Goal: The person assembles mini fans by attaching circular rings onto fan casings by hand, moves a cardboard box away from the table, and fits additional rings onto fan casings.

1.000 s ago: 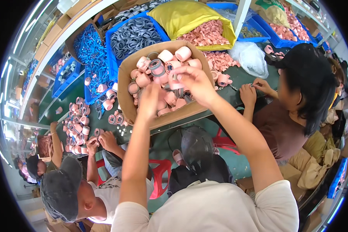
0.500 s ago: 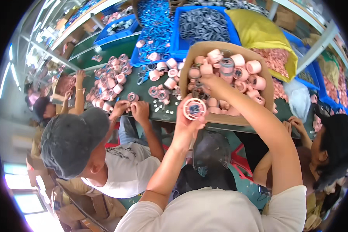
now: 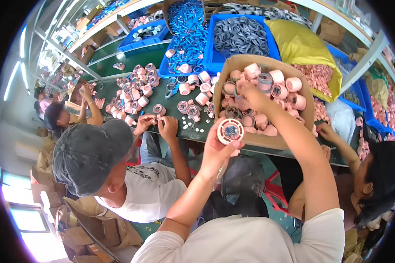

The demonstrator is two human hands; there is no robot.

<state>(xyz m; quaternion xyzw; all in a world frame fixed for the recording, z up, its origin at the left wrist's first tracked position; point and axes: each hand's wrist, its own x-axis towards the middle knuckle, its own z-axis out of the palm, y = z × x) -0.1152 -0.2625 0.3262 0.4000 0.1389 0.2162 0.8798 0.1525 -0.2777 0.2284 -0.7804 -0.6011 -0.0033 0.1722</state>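
My left hand is closed around a round pink plastic housing, held before the near side of a cardboard box. The housing's face shows a pale slotted ring with a dark, shiny centre. Inside the box, my right hand reaches down among pink cup-shaped housings, fingers curled. A grey ring-like edge shows beside its fingertips, but what they grip is partly hidden. Some of the boxed housings carry grey or clear rings on top.
Behind the box stand a blue bin of grey rings, a heap of blue parts and a yellow sack. More pink housings lie left on the green table. Co-workers sit at both sides, one in a grey cap.
The whole view has shifted, so the table and box appear slightly lower and further right. My left hand still holds the pink housing; my right hand remains in the box.
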